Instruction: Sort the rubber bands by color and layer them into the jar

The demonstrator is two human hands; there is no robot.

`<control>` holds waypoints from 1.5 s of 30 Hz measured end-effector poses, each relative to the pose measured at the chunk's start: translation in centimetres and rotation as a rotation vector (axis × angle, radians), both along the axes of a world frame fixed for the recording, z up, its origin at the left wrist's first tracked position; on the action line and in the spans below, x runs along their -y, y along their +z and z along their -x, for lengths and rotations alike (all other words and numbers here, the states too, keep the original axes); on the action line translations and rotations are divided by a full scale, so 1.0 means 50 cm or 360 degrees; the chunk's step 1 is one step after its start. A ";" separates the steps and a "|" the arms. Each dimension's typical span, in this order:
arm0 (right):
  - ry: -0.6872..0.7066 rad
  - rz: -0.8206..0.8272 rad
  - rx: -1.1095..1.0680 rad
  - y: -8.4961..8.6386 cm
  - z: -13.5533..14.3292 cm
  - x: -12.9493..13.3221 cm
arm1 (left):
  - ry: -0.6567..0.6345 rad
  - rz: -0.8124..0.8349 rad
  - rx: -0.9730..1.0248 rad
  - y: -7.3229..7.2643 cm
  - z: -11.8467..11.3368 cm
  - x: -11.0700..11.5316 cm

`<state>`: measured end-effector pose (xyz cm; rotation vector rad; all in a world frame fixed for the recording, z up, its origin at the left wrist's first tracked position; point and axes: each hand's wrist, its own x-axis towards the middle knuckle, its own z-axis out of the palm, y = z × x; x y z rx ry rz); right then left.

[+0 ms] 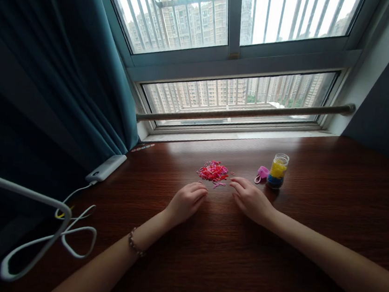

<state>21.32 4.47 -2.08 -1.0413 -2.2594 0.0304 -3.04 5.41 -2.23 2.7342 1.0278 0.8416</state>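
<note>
Hands (219, 201) near pink-red pile (213, 171) — jar (277, 171) at right.

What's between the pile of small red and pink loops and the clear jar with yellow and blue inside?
The head view shows a pink cap-like piece close beside the jar, and one tiny loose bit near the pile.

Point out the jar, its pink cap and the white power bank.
Jar (277, 171): head view, side wall.
Pink cap (263, 172): head view, body.
White power bank (108, 168): head view, top.
</note>
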 end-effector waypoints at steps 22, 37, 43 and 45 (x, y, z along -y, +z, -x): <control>-0.0258 0.0381 -0.0603 -0.068 -0.011 -0.124 | 0.0502 0.0185 0.0177 -0.050 0.057 -0.141; 0.0065 0.1086 -0.1416 -0.069 -0.010 -0.126 | 0.0559 0.0138 0.0232 -0.050 0.057 -0.134; 0.0149 0.1076 -0.1355 -0.073 -0.013 -0.131 | 0.0638 0.0127 0.0116 -0.045 0.063 -0.136; 0.0098 0.1025 -0.1258 -0.071 -0.014 -0.130 | 0.0634 0.0168 0.0222 -0.042 0.062 -0.135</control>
